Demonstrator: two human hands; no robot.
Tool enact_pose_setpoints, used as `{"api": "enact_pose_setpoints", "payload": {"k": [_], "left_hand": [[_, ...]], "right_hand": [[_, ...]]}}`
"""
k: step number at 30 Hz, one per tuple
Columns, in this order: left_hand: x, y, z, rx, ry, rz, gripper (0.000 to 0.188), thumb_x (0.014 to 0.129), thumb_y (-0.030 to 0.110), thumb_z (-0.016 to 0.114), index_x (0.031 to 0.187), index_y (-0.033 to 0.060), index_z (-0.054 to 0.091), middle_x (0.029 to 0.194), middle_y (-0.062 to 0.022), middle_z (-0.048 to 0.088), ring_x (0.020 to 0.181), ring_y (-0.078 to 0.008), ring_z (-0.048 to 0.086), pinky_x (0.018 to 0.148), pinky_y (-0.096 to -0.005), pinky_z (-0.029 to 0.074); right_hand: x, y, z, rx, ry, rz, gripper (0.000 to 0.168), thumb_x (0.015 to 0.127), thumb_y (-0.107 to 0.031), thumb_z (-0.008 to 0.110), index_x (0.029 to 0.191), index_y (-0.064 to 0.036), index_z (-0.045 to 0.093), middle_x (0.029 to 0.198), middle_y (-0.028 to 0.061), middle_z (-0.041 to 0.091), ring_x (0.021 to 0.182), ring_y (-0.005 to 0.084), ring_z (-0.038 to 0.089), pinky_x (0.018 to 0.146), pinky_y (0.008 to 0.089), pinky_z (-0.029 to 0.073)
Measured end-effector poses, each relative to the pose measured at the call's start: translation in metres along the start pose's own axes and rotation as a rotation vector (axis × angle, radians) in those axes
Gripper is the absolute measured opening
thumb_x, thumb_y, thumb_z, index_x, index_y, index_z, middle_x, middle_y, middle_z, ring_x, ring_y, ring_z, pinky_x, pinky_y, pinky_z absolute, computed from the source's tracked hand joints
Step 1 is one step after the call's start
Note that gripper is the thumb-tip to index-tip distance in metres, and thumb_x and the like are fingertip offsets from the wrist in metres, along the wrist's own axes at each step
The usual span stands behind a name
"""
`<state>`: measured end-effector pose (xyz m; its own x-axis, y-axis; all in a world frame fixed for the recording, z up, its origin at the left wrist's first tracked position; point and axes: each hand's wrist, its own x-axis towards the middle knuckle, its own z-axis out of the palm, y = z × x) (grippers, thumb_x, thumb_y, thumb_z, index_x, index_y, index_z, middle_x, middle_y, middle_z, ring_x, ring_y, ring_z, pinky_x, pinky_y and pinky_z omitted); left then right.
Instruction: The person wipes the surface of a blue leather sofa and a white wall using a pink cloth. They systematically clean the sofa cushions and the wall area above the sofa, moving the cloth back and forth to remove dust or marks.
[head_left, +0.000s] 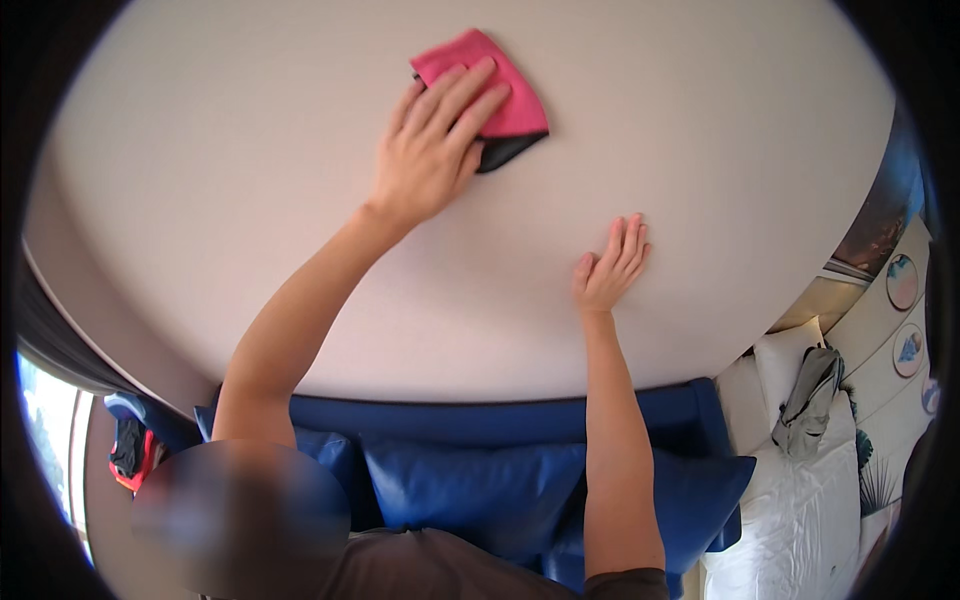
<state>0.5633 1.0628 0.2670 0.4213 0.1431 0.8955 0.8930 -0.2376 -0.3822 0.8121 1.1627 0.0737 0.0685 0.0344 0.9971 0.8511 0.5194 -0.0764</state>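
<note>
A pink cloth (517, 97) with a dark underside lies folded against a smooth, pale wall (675, 112). My left hand (435, 142) presses it there, fingers spread over the pink face and the thumb by the dark fold. Lower and to the right, my right hand (613, 262) rests on the same wall with nothing in it. Its fingers point up and its thumb stands apart. Both forearms are bare and reach up over a blue sofa (450, 416).
Blue cushions (480, 487) lean on the sofa. At right a white bed (784, 517) holds a pillow (776, 356) and a grey backpack (810, 405). A dark curtain (64, 345) hangs by a window (49, 435) at left, near red and black fabric (131, 450). A blurred patch covers the lower left.
</note>
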Motion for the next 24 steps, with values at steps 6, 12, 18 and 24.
{"api": "enact_pose_setpoints", "payload": {"k": [6,12,18,24], "left_hand": [[-0.075,0.055,0.034,-0.222,-0.348,0.275,0.052,0.083,0.016,0.063,0.135,0.0155,0.059,0.147,-0.0038,0.052,0.138,-0.0180,0.046,0.118,-0.0441,0.033],[-0.201,0.065,0.052,-0.095,-0.577,0.866,0.054,0.094,0.019,0.051,0.148,0.0181,0.047,0.157,0.0052,0.039,0.146,-0.0126,0.032,0.123,-0.0374,0.026],[-0.069,0.014,0.037,-0.305,-0.258,0.302,0.062,0.082,0.013,0.064,0.142,0.0200,0.055,0.150,-0.0001,0.050,0.140,-0.0151,0.044,0.120,-0.0457,0.031],[-0.025,-0.002,0.002,-0.028,-0.091,0.092,0.063,0.081,0.015,0.066,0.143,0.0207,0.053,0.151,-0.0033,0.047,0.134,-0.0228,0.048,0.114,-0.0471,0.036]], "right_hand": [[0.001,0.004,-0.002,-0.006,-0.015,-0.010,0.062,0.103,-0.042,0.030,0.149,-0.002,0.043,0.158,0.0183,0.036,0.147,0.0362,0.031,0.120,0.0529,0.018],[0.002,-0.003,0.005,0.002,0.012,-0.003,0.061,0.103,-0.042,0.030,0.148,-0.004,0.044,0.157,0.0169,0.039,0.146,0.0351,0.034,0.119,0.0529,0.021],[0.000,-0.004,0.002,0.019,-0.009,0.014,0.060,0.104,-0.040,0.030,0.148,-0.003,0.044,0.158,0.0175,0.038,0.146,0.0355,0.034,0.119,0.0523,0.020],[-0.027,0.009,-0.001,-0.009,-0.017,-0.011,0.060,0.104,-0.041,0.029,0.149,-0.002,0.042,0.158,0.0185,0.037,0.147,0.0357,0.032,0.119,0.0519,0.019]]}}
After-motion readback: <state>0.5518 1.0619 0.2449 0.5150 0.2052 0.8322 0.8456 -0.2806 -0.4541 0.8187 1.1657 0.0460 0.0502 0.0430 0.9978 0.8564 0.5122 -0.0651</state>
